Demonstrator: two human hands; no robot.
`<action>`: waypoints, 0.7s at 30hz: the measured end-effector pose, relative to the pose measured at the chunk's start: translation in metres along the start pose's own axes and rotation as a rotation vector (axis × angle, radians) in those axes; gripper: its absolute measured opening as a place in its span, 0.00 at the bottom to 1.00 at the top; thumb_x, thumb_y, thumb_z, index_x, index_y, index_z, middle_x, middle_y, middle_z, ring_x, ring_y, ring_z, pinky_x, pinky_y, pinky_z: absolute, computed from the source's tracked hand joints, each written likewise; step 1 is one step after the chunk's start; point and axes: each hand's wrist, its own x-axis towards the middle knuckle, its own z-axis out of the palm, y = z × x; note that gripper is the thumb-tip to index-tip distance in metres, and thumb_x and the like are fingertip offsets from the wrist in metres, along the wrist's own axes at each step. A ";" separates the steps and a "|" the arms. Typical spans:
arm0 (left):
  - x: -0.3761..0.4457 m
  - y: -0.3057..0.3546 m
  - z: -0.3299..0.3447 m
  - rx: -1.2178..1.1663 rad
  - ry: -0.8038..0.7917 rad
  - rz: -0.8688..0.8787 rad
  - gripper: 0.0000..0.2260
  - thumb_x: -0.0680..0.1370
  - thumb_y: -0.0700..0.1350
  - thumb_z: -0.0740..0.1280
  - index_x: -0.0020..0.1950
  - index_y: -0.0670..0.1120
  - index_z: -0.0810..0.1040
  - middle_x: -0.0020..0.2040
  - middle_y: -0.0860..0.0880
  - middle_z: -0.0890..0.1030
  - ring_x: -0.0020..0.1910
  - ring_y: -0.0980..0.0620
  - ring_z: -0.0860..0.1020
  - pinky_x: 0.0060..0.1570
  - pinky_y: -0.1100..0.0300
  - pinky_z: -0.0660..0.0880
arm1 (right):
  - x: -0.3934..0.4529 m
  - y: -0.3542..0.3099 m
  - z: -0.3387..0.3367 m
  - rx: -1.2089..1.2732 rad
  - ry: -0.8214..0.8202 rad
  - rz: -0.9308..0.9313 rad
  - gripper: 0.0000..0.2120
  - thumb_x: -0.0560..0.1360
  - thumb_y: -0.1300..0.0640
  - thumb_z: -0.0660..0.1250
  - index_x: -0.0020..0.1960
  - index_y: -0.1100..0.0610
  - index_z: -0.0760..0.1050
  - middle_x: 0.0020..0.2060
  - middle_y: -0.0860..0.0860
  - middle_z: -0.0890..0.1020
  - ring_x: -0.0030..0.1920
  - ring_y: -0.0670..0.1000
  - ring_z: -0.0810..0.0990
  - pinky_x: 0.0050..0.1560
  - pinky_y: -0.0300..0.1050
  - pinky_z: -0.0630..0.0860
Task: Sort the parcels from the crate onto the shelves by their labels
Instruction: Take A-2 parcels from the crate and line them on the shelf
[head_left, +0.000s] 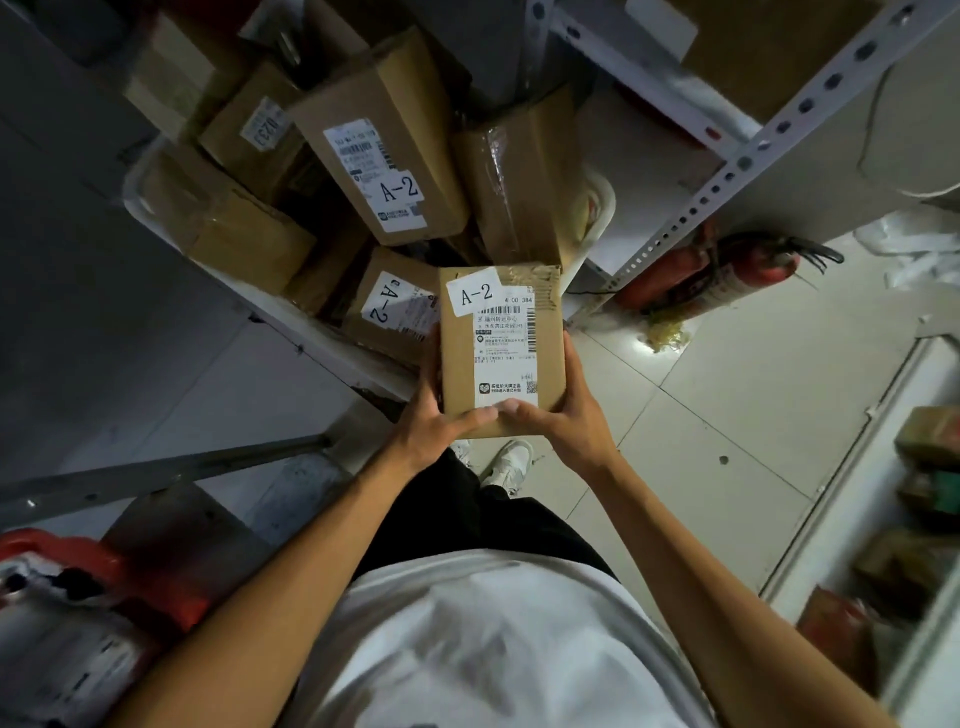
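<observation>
Over the shelf (332, 338) full of brown boxes, held up flat in both hands — a small parcel (501, 348) with an A-2 sticker (475, 296). Left hand (441, 415) wrapped round the left edge, right hand (563, 410) wrapped round the right edge, both thumbs pressed on the near end.

Big worry first: a messy, leaning pile on that shelf, with the large A-2 box (384, 150) tipped against others. Might slide or topple if bumped by the new parcel. Smaller worry: only a light hold near one end, so a slip to the floor is possible. Smallest: easy to mix up spots, since no shelf sign shows.

Hard to tell: crate cut off at the right edge and blurry, back of the shelf dark, small print on the label too tiny to read, fingers under the parcel hidden.
</observation>
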 end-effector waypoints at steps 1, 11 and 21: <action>0.001 -0.001 -0.001 0.013 -0.010 0.012 0.56 0.61 0.61 0.82 0.80 0.53 0.53 0.70 0.51 0.76 0.66 0.49 0.77 0.65 0.40 0.74 | -0.002 -0.002 0.001 -0.001 0.005 0.005 0.53 0.63 0.43 0.82 0.78 0.37 0.54 0.67 0.45 0.77 0.68 0.52 0.76 0.63 0.64 0.76; -0.006 0.043 -0.006 0.132 -0.217 0.154 0.48 0.67 0.50 0.79 0.79 0.63 0.53 0.72 0.53 0.73 0.70 0.51 0.73 0.65 0.42 0.75 | -0.045 -0.005 0.004 0.052 0.175 0.048 0.43 0.63 0.40 0.76 0.74 0.37 0.61 0.60 0.37 0.80 0.60 0.45 0.80 0.55 0.47 0.81; -0.023 0.121 0.100 0.103 -0.577 0.229 0.37 0.72 0.40 0.73 0.71 0.69 0.62 0.67 0.54 0.78 0.65 0.53 0.77 0.61 0.51 0.77 | -0.129 -0.008 -0.069 0.362 0.410 -0.100 0.52 0.68 0.50 0.76 0.78 0.33 0.44 0.74 0.41 0.68 0.72 0.49 0.72 0.62 0.54 0.79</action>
